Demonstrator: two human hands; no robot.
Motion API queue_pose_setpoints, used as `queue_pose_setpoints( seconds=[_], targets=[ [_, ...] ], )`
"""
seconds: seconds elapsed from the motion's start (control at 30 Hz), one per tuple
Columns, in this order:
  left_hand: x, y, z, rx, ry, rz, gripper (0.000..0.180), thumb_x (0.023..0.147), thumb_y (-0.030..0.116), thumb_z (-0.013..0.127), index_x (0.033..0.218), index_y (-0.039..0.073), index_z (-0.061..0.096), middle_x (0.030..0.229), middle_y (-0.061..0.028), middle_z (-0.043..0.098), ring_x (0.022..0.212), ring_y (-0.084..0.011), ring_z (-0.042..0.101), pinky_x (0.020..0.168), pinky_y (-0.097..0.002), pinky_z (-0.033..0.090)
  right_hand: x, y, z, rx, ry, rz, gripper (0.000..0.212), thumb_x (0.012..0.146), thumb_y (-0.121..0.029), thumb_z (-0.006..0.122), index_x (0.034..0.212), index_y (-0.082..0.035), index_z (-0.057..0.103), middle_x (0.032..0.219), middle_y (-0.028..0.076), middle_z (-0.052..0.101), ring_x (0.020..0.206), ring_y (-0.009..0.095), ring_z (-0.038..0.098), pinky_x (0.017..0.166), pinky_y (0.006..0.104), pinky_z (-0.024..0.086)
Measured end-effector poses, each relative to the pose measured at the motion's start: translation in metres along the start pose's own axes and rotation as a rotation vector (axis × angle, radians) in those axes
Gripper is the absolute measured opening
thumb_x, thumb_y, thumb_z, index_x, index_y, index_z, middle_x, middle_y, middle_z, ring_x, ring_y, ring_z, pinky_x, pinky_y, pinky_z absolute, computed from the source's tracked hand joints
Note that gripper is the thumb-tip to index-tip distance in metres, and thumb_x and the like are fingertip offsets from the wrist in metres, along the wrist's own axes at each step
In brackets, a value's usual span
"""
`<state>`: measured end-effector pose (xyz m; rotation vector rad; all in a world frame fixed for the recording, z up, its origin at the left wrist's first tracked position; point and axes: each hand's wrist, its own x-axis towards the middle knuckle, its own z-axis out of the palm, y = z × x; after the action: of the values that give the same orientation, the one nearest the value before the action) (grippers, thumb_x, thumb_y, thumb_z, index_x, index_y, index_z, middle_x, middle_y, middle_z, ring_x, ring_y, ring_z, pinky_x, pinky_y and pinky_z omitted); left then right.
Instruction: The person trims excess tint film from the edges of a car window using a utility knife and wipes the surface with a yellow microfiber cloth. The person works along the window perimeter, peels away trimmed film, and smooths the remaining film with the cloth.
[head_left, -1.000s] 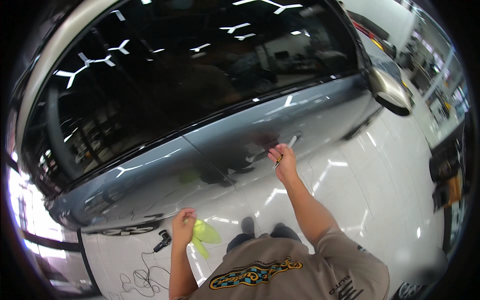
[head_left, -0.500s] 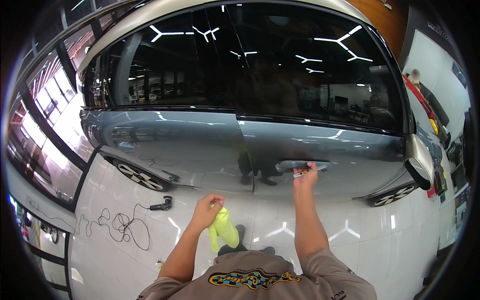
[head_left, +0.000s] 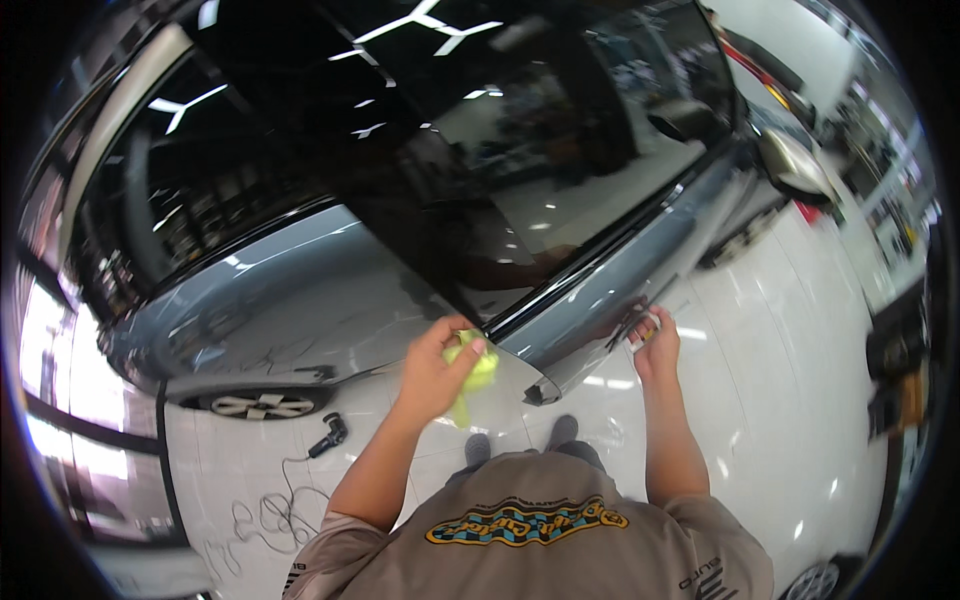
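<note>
A grey car's front door [head_left: 600,300] stands ajar, its rear edge swung out toward me. My left hand [head_left: 432,372] grips a bunched yellow-green cloth [head_left: 480,372] right by that edge, below the dark window. Whether its fingers touch the door I cannot tell. Further right, my right hand [head_left: 660,350] is beside the door handle [head_left: 630,325], fingers curled round a small, slim white thing [head_left: 640,343]. Motion blurs it, and its kind cannot be made out. The rear door [head_left: 290,290] of the car stays closed.
On the tiled floor at left lies a black polishing machine [head_left: 328,436] with a coiled cord [head_left: 275,520]. The rear wheel [head_left: 262,404] stands behind it. The side mirror [head_left: 795,165] juts out at upper right. Another wheel [head_left: 812,580] shows at lower right.
The front door has gone from closed to ajar. My left hand has risen with the cloth to the door's rear edge. My right hand has moved right with the handle. The view has turned.
</note>
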<state>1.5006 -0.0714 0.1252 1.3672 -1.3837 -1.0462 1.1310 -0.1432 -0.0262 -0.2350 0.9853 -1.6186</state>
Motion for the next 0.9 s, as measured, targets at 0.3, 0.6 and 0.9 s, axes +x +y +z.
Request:
queue_pose_setpoints(
  seconds=[0.3, 0.6, 0.9],
  targets=[
    [-0.053, 0.005, 0.027, 0.129, -0.144, 0.208, 0.032, 0.093, 0.017, 0.070, 0.117, -0.002, 0.059, 0.076, -0.0108, 0.066, 0.069, -0.0169, 0.062, 0.066, -0.0305, 0.049, -0.016, -0.021, -0.029, 0.007, 0.098, 0.055, 0.017, 0.101, -0.029, 0.053, 0.099, -0.012, 0.054, 0.081, 0.007, 0.055, 0.067, 0.019, 0.050, 0.061, 0.0343, 0.042],
    [-0.162, 0.041, 0.106, 0.205, -0.107, 0.112, 0.032, 0.091, 0.012, 0.072, 0.115, -0.004, 0.060, 0.081, -0.0065, 0.063, 0.073, -0.0098, 0.058, 0.067, -0.0253, 0.047, -0.047, -0.081, -0.099, -0.077, 0.024, 0.070, 0.018, 0.106, -0.026, 0.046, 0.097, -0.011, 0.051, 0.081, 0.004, 0.054, 0.062, 0.016, 0.050, 0.054, 0.0331, 0.040],
    [-0.227, 0.087, 0.241, 0.287, -0.034, 0.344, 0.025, 0.092, 0.011, 0.072, 0.109, -0.005, 0.065, 0.093, -0.0102, 0.070, 0.085, -0.0165, 0.064, 0.077, -0.0312, 0.051, -0.063, -0.166, -0.170, -0.314, 0.047, -0.068, 0.018, 0.106, -0.028, 0.048, 0.099, -0.012, 0.053, 0.079, -0.002, 0.050, 0.062, 0.009, 0.045, 0.053, 0.0268, 0.040]
  ],
)
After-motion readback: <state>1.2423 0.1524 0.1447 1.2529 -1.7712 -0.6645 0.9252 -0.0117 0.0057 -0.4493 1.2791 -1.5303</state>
